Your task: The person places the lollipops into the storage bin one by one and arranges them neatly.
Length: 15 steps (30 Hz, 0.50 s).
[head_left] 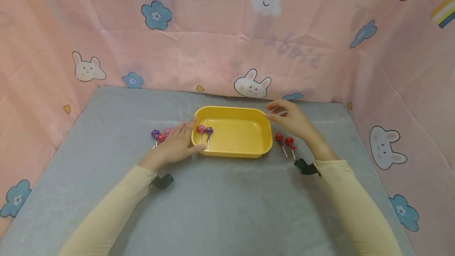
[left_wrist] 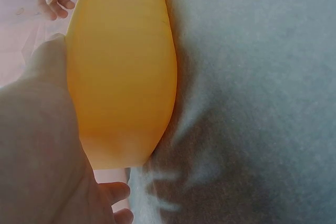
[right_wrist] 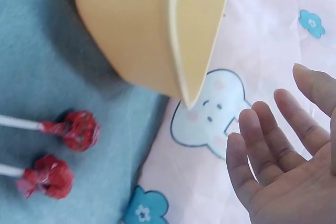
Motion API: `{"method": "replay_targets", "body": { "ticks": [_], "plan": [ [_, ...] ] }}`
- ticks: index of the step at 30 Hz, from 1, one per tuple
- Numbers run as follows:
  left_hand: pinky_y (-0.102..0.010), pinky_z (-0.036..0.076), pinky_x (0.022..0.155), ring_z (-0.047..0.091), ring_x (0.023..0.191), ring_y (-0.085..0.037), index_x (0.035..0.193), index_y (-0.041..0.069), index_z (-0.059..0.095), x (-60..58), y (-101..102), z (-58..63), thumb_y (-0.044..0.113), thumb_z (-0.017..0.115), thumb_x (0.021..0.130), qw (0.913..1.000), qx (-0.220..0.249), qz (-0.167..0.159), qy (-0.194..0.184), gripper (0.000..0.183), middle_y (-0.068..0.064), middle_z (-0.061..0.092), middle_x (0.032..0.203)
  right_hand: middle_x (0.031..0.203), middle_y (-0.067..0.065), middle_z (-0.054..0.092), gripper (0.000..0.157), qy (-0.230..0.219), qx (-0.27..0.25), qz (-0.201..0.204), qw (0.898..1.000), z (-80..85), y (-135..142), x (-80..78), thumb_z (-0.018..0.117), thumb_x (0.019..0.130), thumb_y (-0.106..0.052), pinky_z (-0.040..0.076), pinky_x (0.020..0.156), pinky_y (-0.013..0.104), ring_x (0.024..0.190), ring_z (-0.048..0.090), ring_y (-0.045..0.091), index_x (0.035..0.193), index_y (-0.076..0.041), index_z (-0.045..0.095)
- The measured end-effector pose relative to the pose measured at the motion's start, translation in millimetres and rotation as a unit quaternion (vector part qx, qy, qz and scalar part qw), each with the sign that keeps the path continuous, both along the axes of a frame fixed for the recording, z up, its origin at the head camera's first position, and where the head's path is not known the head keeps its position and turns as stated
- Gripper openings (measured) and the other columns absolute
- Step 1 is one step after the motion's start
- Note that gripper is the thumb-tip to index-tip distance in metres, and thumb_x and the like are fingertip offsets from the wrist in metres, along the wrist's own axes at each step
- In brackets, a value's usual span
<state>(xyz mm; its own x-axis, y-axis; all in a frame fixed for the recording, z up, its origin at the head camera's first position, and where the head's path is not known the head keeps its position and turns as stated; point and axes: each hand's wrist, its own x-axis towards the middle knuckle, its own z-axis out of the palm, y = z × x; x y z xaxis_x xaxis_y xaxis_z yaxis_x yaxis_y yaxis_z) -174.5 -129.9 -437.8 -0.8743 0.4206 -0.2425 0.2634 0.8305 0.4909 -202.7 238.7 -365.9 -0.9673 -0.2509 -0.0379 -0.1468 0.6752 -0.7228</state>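
Observation:
A yellow tub (head_left: 234, 133) stands on the grey cloth, with a pink lollipop (head_left: 201, 129) and a purple lollipop (head_left: 209, 130) lying inside near its left end. My left hand (head_left: 175, 143) rests against that left end, fingers stretched along the side and thumb by the near rim. Beyond the tub's right end, my right hand (head_left: 293, 119) hovers with relaxed fingers and holds nothing; its thumb is close to the rim. In the right wrist view the palm (right_wrist: 294, 187) is bare, apart from the tub wall.
Right of the tub lie two red lollipops (head_left: 289, 141). Partly behind the left hand are a purple lollipop (head_left: 155, 134), a red lollipop (head_left: 161, 137) and a pink one (head_left: 168, 131). A pink patterned curtain (head_left: 206, 50) borders the table's back and sides.

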Motion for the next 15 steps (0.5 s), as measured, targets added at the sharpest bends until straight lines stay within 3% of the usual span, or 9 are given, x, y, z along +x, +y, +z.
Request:
{"method": "replay_targets", "body": {
  "ticks": [15],
  "plan": [
    [-0.059, -0.001, 0.125, 0.002, 0.156, -0.039, 0.158, 0.020, -0.015, -1.6, 0, -2.5, 0.068, 0.050, 0.091, 1.0000, -0.001, 0.002, -0.009, 0.105, -0.015, 0.006, 0.168, 0.135, 0.016, 0.060, 0.041, -0.006, 0.007, -0.013, 1.000, -18.0, 30, 4.1, 0.063, 0.097, -0.033, 0.050, 0.096, 0.050, 0.115, 0.057, 0.032, 0.130, -0.009, 0.060]
  ]
}}
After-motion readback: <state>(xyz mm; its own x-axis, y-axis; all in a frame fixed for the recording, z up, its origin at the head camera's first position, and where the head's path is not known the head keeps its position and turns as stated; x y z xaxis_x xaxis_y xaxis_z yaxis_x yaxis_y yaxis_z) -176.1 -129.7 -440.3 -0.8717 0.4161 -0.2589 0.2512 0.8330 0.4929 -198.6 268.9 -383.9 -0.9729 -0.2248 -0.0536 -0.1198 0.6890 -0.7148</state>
